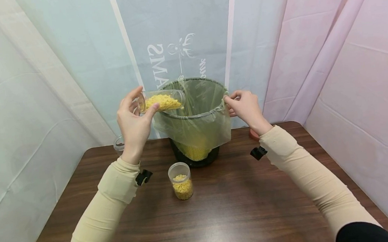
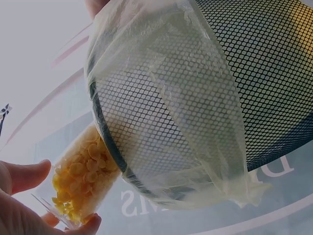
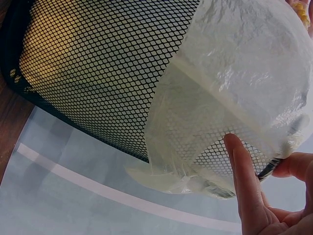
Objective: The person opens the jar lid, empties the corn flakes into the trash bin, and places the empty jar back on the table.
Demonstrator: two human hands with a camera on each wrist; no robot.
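Observation:
A clear jar of yellow flakes (image 1: pixel 163 101) lies nearly horizontal in my left hand (image 1: pixel 134 122), its mouth over the left rim of a black mesh bin. The left wrist view shows the flakes (image 2: pixel 84 171) through the jar wall, with the fingers (image 2: pixel 90 226) round its base. A thin yellowish bag (image 1: pixel 198 130) lines the bin and hangs over its rim. My right hand (image 1: pixel 245 107) pinches the bag and rim at the right side; in the right wrist view its thumb and fingers (image 3: pixel 247 188) are on either side of the rim. Yellow shows through the bin's mesh (image 3: pixel 54 44).
An upright open jar (image 1: pixel 181 182) partly filled with yellow flakes stands on the brown table (image 1: pixel 242 208) in front of the bin. Another clear container (image 1: pixel 118 143) is partly hidden behind the left wrist, and a red object (image 1: pixel 254 133) by the right wrist. Curtains surround the table.

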